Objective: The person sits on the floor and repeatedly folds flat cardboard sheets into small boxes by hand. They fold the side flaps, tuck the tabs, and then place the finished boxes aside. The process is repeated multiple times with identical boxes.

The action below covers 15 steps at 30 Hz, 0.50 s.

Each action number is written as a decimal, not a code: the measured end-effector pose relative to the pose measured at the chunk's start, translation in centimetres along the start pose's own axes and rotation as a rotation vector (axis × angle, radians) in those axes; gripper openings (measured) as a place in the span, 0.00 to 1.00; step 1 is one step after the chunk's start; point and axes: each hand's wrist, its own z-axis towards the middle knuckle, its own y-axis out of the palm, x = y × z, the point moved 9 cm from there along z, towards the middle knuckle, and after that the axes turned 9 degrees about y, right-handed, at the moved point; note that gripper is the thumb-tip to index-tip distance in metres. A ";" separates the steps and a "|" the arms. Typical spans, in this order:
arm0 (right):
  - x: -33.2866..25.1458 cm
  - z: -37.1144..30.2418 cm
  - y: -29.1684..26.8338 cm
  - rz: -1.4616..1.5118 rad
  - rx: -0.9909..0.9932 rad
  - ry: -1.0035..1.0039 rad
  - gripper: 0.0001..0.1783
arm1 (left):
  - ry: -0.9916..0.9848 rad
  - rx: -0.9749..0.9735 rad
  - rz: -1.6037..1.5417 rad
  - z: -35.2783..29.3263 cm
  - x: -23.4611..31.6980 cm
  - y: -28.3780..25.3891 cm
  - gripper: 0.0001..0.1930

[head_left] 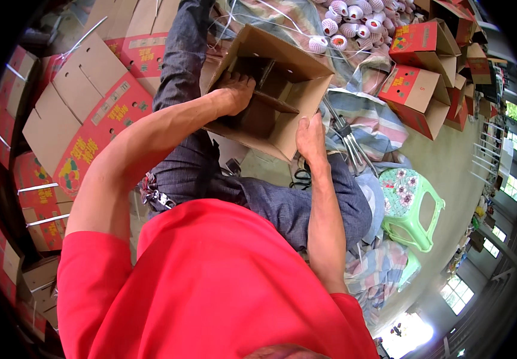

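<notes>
A brown cardboard box (297,128) stands tilted with its mouth up, in front of me between my legs. Inside it, a cardboard divider (275,102) splits the space into compartments. My left hand (234,94) reaches into the box with curled fingers, at the divider's left end; its fingertips are partly hidden. My right hand (312,139) grips the box's near right edge, thumb along the rim. Dark-handled scissors (301,178) lie just below the right hand.
Flattened red and brown cartons (91,113) are stacked at left. Fruits in foam nets (360,21) are heaped at the far side on striped cloth. Open red boxes (417,96) stand at right, near a green stool (411,206) and metal-legged object (351,140).
</notes>
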 end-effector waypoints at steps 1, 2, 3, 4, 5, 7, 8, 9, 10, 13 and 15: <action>-0.1 0.0 0.1 0.008 -0.004 0.021 0.23 | 0.009 -0.050 -0.027 -0.1 0.0 -0.2 0.17; -0.4 0.0 0.2 0.013 -0.012 0.034 0.23 | 0.009 -0.096 -0.056 0.0 -0.2 0.3 0.17; -0.7 -0.1 0.2 0.004 -0.006 0.025 0.23 | 0.004 -0.125 -0.025 0.4 -0.6 1.1 0.26; -1.0 -0.3 0.4 0.000 0.000 0.020 0.22 | -0.013 -0.148 -0.017 0.6 -0.8 1.9 0.27; -1.0 -0.3 0.8 -0.003 0.006 0.015 0.22 | -0.029 -0.172 -0.009 0.9 -0.8 2.6 0.28; -0.4 0.2 0.9 0.012 0.017 0.002 0.22 | -0.052 -0.214 0.050 1.7 -0.5 3.3 0.30; 0.0 0.4 0.8 0.015 0.028 -0.003 0.23 | -0.059 -0.231 0.101 2.2 -0.1 3.4 0.31; 0.7 0.4 1.0 0.006 0.011 0.034 0.23 | -0.066 -0.247 0.151 2.4 0.2 3.4 0.32; 1.1 0.4 1.2 -0.007 -0.010 0.053 0.24 | -0.070 -0.241 0.140 2.0 0.3 4.4 0.33; 0.3 1.4 0.6 0.016 0.033 0.017 0.26 | -0.082 -0.180 0.140 2.9 -1.1 4.7 0.34; 0.9 1.0 0.1 0.071 0.106 -0.044 0.26 | -0.085 -0.157 0.105 3.0 -0.5 4.2 0.33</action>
